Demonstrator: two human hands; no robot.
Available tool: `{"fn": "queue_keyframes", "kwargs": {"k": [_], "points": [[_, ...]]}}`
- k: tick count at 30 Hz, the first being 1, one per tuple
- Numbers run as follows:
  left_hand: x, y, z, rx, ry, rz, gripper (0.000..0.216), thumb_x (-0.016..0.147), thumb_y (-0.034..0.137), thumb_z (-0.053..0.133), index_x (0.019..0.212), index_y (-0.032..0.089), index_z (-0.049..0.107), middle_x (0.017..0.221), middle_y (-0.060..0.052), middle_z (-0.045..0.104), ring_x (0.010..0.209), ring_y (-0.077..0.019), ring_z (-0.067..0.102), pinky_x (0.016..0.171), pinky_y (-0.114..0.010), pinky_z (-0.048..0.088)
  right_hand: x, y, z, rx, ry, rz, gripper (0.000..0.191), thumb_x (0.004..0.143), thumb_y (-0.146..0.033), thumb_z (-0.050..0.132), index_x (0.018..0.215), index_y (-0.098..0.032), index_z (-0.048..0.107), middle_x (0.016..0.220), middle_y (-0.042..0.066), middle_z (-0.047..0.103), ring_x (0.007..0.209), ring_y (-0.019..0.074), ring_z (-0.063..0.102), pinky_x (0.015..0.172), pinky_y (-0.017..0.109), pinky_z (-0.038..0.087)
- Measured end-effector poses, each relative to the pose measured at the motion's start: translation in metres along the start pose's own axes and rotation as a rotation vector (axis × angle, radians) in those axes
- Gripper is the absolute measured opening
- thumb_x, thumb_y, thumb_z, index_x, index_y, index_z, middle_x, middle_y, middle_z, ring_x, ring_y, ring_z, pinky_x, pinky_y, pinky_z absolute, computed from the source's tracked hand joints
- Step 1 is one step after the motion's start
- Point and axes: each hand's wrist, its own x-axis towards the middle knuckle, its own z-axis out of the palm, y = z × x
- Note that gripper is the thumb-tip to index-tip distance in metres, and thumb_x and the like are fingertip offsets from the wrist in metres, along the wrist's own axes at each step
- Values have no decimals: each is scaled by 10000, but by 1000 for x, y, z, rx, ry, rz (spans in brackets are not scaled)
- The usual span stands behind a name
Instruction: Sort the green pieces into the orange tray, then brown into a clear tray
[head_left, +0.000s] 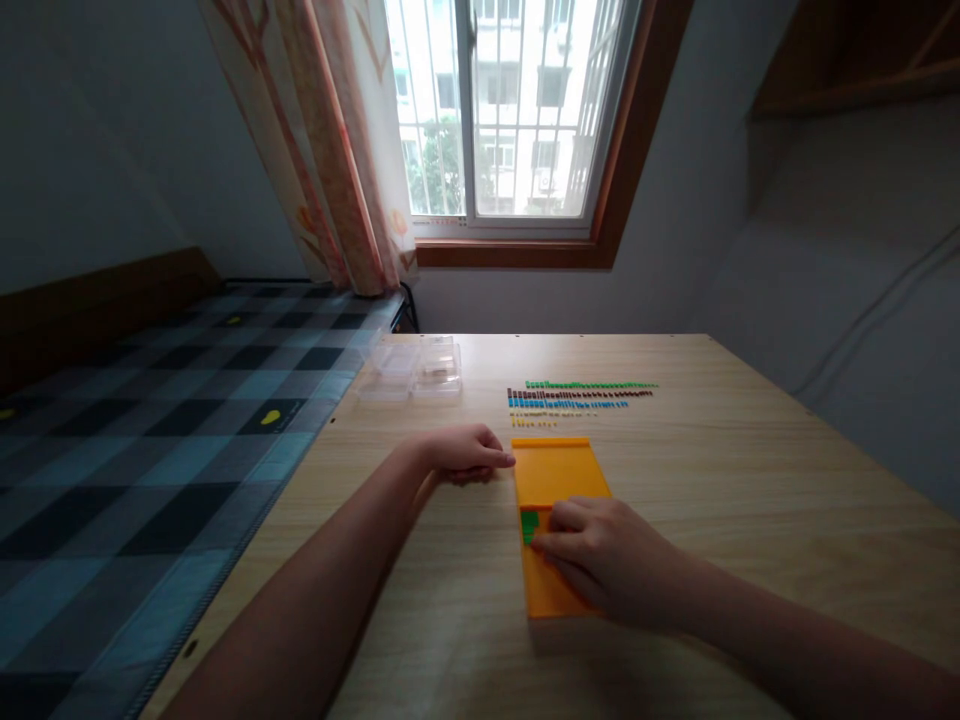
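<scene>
An orange tray [559,470] with raised edges and a crossbar lies lengthwise on the table. Small green pieces [529,524] sit in its nearer section, along the left side just below the crossbar. My left hand [471,453] is curled closed, its foremost fingertip against the tray's upper left edge. Over the nearer section, my right hand [596,555] has its fingers drawn together, the tips at the green pieces. Whatever those fingertips hold is hidden. Beyond the tray, rows of tiny green pieces [592,385], brown pieces [581,394], blue pieces [562,404] and yellow pieces [532,424] are lined up.
Clear plastic boxes [420,368] stand at the back left of the wooden table [750,500]. A bed with a checked cover [225,420] adjoins the table's left side. Behind are a barred window [517,110] and a patterned curtain [330,150].
</scene>
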Motion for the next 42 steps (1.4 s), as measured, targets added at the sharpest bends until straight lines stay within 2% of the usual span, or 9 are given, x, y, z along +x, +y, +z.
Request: {"fn": "queue_keyframes", "kwargs": {"k": [8,14,18,23,30,33,37,42], "points": [[0,1,0,-5,7,-24,677,601,822,687,554,171,509,440,34,476,337,-63,368,336,-215,246,-1,4,4,5,35,-1,291,1005,-251,450,1159,-244,697,913,52,649,769,157,583,686,281,411],[-2,3,1,-14,12,-22,679,590,824,691,552,173,503,436,37,468,338,-62,367,341,-218,250,-4,13,-1,-1,139,13,274,1010,-257,449,1057,-228,717,820,40,638,738,160,561,650,290,374],[-2,3,0,1,11,-29,675,607,820,683,561,169,513,445,34,479,335,-60,369,337,-217,245,-5,23,-4,17,283,19,248,994,-250,476,987,-209,720,785,40,641,715,163,560,644,297,383],[1,0,0,-15,3,-43,663,618,804,691,562,165,520,449,37,478,333,-59,369,336,-215,248,-4,38,-5,97,523,16,209,957,-196,508,939,-188,716,751,47,637,699,167,559,641,304,425],[3,-3,-2,-23,-10,-32,659,614,801,693,554,169,516,430,38,466,333,-66,369,336,-218,255,-1,72,0,142,823,96,166,923,-172,567,927,-220,726,782,33,671,782,198,575,730,361,470],[2,-3,-2,-21,-13,-24,652,622,792,694,549,170,517,421,39,462,331,-67,370,337,-220,258,2,84,9,191,873,198,172,935,-202,568,922,-218,739,821,44,666,846,216,572,783,383,472],[1,-3,-1,-35,-14,-17,654,603,796,702,553,168,526,408,46,448,327,-65,362,339,-220,255,6,91,22,277,875,317,190,941,-267,578,925,-218,761,896,66,655,942,238,568,856,407,475],[1,-4,-2,-46,-5,-19,677,551,818,712,550,172,511,415,46,457,329,-66,359,341,-223,258,11,97,28,281,853,333,218,951,-303,565,939,-225,768,997,85,647,1024,245,559,931,420,467]]}}
